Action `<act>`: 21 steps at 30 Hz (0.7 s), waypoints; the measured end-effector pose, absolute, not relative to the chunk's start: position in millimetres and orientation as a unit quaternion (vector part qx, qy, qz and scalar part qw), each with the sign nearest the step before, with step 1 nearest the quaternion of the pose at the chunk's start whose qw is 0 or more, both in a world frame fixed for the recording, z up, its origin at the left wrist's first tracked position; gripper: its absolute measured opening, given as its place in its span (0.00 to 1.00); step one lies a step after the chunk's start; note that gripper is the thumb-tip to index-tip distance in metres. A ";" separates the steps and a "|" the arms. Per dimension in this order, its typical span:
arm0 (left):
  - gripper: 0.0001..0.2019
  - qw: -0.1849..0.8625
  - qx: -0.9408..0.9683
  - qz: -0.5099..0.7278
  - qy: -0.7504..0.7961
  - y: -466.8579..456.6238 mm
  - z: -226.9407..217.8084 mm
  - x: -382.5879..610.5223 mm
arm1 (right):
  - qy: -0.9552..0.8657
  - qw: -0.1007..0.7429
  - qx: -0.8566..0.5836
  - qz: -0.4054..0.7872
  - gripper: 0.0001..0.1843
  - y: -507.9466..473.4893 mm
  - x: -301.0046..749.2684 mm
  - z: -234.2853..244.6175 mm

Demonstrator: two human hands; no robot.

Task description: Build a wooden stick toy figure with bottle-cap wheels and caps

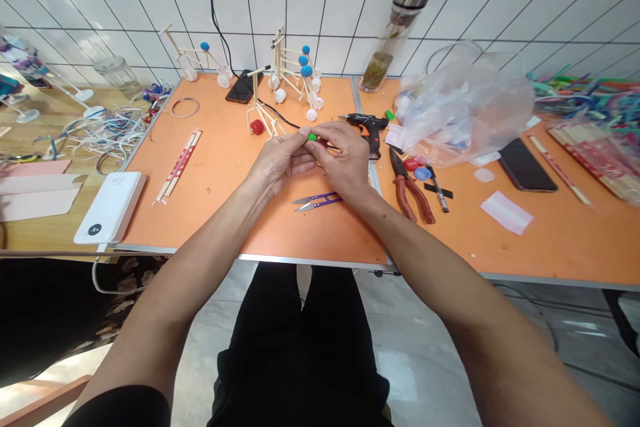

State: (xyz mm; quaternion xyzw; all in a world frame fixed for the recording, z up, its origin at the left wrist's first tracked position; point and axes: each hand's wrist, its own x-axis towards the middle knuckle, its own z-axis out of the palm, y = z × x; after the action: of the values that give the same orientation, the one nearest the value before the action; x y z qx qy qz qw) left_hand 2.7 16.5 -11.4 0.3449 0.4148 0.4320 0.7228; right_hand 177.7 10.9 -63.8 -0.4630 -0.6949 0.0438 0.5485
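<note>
In the middle of the orange table, my left hand [281, 159] and my right hand [345, 155] meet with their fingertips pinched on a small green piece [313, 137]. Fingers cover much of that piece, so its full shape is hidden. Just beyond my hands stands a small stick model [256, 97] with a red piece [257, 127] low on it. A pair of thread snips [315, 201] lies below my right hand, partly covered by it. To the right of this hand is a black glue gun [369, 125].
Red-handled pliers [413, 193], a clear plastic bag [465, 103] and a phone [527, 165] lie to the right. Several stick models with blue pieces [306, 71] stand near the tiled wall, beside a tall bottle [395, 40]. Wrapped chopsticks [180, 165] and a white power bank [111, 207] lie left.
</note>
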 end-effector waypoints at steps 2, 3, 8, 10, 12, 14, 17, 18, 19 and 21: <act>0.27 0.724 0.349 0.428 0.414 17.1 -12.9 2.2 | -0.697 0.551 -0.458 0.042 0.11 11.4 178.1 -64.1; 0.27 0.724 0.352 0.426 0.413 17.3 -13.5 1.8 | -0.699 0.551 -0.455 0.044 0.10 11.5 178.5 -64.1; 0.25 0.720 0.364 0.424 0.411 17.7 -14.6 -0.7 | -0.717 0.536 -0.443 0.055 0.11 11.1 179.9 -62.5; 0.23 0.718 0.370 0.425 0.409 17.6 -15.1 -1.1 | -0.719 0.537 -0.437 0.053 0.11 11.1 180.1 -62.5; 0.21 0.716 0.378 0.423 0.408 17.6 -15.7 -1.1 | -0.719 0.535 -0.440 0.050 0.11 11.4 180.1 -63.2; 0.19 0.714 0.384 0.419 0.409 17.4 -16.1 -0.8 | -0.719 0.527 -0.450 0.047 0.14 11.6 179.8 -64.0; 0.18 0.711 0.393 0.415 0.410 17.0 -15.9 -0.8 | -0.720 0.524 -0.453 0.035 0.17 11.6 178.9 -64.4; 0.19 0.711 0.394 0.414 0.409 17.0 -15.6 -0.9 | -0.720 0.525 -0.452 0.032 0.17 11.4 178.6 -64.1; 0.20 0.713 0.391 0.414 0.408 17.2 -15.0 -1.1 | -0.719 0.526 -0.452 0.031 0.17 11.2 178.3 -63.6; 0.24 0.722 0.372 0.417 0.409 18.1 -13.4 -1.5 | -0.714 0.532 -0.455 0.034 0.14 10.9 178.3 -62.3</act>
State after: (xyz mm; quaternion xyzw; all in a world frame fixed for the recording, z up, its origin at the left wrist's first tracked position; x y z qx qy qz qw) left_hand -1.5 18.1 -13.4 0.3723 0.4087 0.4165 0.7217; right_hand 178.3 10.9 -62.3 -0.4548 -0.7138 0.0344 0.5315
